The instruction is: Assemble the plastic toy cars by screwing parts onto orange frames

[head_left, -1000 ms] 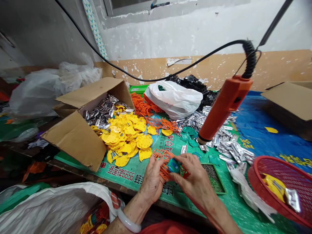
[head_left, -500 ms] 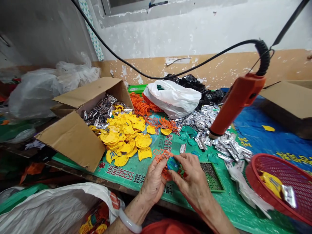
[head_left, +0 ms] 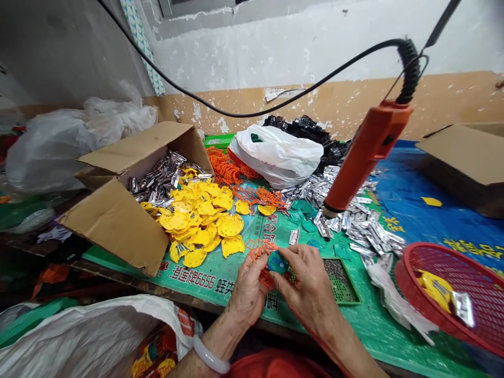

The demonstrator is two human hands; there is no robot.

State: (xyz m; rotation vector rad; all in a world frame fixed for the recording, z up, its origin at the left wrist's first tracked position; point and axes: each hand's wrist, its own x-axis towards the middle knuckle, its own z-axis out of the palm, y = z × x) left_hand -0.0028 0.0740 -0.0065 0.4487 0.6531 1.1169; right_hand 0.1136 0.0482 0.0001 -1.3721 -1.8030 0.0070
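My left hand (head_left: 249,286) and my right hand (head_left: 305,286) meet low in the middle, over the green mat (head_left: 220,270). My left hand's fingers pinch an orange plastic lattice piece (head_left: 258,251). My right hand's thumb and fingers press a small blue-green plastic part (head_left: 277,262) against that lattice. A pale bangle (head_left: 208,357) circles my left wrist. A green tray of small screws (head_left: 342,281) lies just right of my right hand.
A tipped cardboard box (head_left: 118,220) spills yellow plastic shells (head_left: 200,218) and silver packets. An orange electric screwdriver (head_left: 360,157) hangs on a black cord. A white bag (head_left: 275,157), orange lattices (head_left: 228,168), silver packets (head_left: 362,226) and a red basket (head_left: 452,294) stand around.
Both hands stay together on the orange lattice and blue-green part, fingers shifting slightly. The hanging orange screwdriver has swung right and back.
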